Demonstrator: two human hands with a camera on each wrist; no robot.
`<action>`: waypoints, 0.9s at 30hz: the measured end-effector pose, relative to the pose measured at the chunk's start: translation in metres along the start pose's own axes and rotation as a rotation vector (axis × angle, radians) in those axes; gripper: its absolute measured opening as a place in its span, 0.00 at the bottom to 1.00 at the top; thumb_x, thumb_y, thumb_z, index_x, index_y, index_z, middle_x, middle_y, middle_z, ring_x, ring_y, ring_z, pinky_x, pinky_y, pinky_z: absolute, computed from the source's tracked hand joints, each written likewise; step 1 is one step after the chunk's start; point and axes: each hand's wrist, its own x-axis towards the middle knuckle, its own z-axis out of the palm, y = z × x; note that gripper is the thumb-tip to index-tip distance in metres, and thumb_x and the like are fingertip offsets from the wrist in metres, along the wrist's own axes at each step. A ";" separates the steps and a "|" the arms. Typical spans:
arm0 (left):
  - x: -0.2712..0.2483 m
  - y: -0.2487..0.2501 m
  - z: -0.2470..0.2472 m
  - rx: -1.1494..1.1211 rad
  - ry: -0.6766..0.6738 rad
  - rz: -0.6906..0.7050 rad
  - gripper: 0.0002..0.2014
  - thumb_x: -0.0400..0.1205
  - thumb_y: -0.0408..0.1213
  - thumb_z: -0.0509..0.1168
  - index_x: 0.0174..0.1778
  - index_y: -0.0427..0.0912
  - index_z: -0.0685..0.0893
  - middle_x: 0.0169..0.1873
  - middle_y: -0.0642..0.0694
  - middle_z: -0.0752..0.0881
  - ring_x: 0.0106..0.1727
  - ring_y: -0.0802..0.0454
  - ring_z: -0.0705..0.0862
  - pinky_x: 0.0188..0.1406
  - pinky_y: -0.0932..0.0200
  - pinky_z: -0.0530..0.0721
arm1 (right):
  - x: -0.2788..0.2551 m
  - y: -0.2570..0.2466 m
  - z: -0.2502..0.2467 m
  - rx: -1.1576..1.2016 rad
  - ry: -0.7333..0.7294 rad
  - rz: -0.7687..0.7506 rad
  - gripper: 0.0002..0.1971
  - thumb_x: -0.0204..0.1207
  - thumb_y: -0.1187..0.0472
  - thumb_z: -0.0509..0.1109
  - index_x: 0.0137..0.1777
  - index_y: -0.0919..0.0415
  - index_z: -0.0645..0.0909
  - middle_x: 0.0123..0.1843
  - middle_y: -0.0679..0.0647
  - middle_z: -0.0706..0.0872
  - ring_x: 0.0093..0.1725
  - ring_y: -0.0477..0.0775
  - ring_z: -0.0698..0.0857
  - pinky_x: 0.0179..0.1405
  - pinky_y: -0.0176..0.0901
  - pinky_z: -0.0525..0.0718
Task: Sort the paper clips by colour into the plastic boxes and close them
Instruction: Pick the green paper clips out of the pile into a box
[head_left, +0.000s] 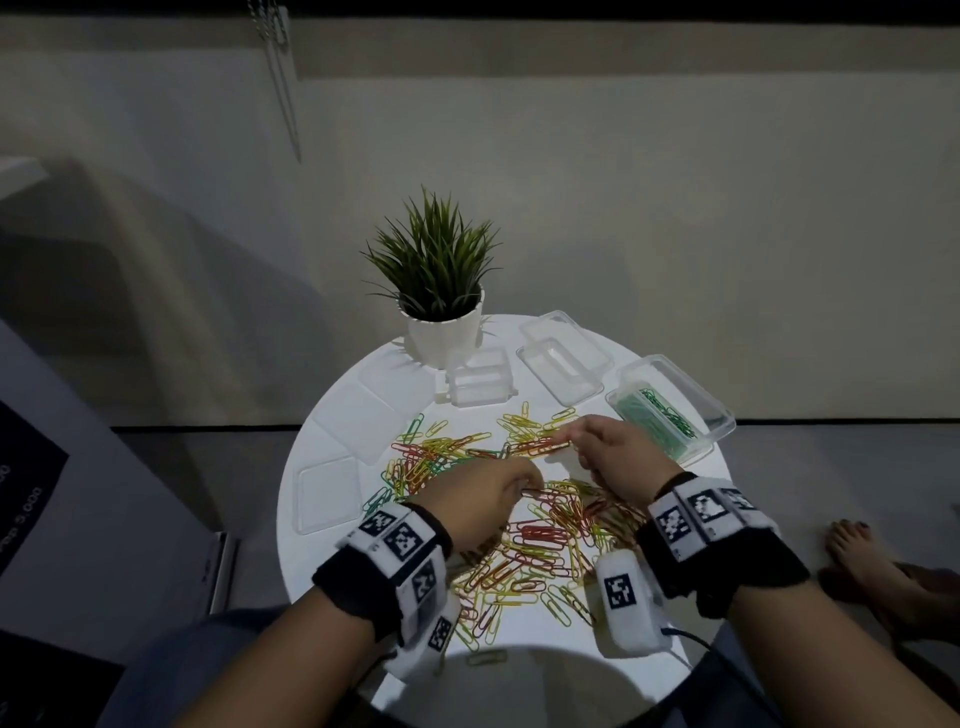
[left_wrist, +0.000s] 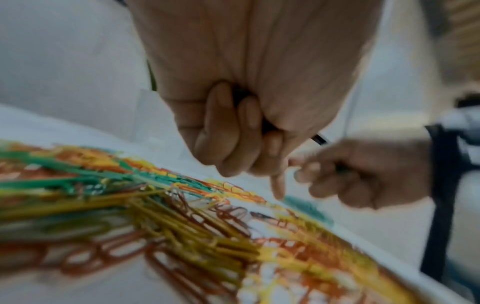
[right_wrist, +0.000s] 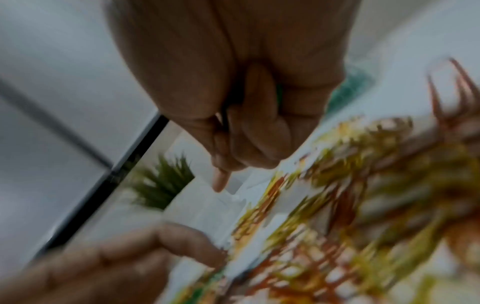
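Both hands, left hand (head_left: 488, 499) and right hand (head_left: 618, 452), are curled over thin wire paper clips (head_left: 540, 535) on the round white table (head_left: 332, 415); grip unclear. Clear plastic box (head_left: 719, 415) holds green clips.

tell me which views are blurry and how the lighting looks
Head view: sharp on the table, which glares white in a dim room. Left wrist view: clips smeared, hands soft. Right wrist view: blurriest, with clips and plant streaked by motion.

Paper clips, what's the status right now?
Left hand pinching in the paper clips; right hand fingers curled, something green inside. Green box part-filled, open. Nothing in the way.
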 end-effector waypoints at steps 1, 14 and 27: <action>-0.002 -0.004 -0.002 -0.080 0.045 -0.024 0.15 0.89 0.40 0.50 0.56 0.57 0.81 0.52 0.52 0.87 0.52 0.49 0.83 0.57 0.51 0.81 | 0.002 0.001 0.002 -0.203 0.011 -0.063 0.12 0.84 0.64 0.60 0.45 0.57 0.84 0.31 0.46 0.78 0.30 0.42 0.78 0.29 0.28 0.73; -0.010 -0.032 -0.017 -0.103 0.210 -0.271 0.17 0.90 0.40 0.47 0.51 0.47 0.82 0.50 0.50 0.85 0.53 0.49 0.80 0.52 0.57 0.75 | 0.021 -0.012 0.033 -0.887 -0.176 -0.063 0.05 0.78 0.63 0.65 0.43 0.54 0.81 0.48 0.47 0.87 0.48 0.52 0.83 0.45 0.40 0.77; 0.034 -0.026 -0.032 0.314 0.050 -0.210 0.10 0.82 0.47 0.65 0.54 0.47 0.82 0.51 0.48 0.86 0.56 0.47 0.82 0.54 0.54 0.79 | 0.029 -0.004 0.031 -0.763 -0.273 -0.040 0.10 0.82 0.59 0.58 0.41 0.61 0.73 0.43 0.60 0.82 0.43 0.54 0.77 0.48 0.46 0.79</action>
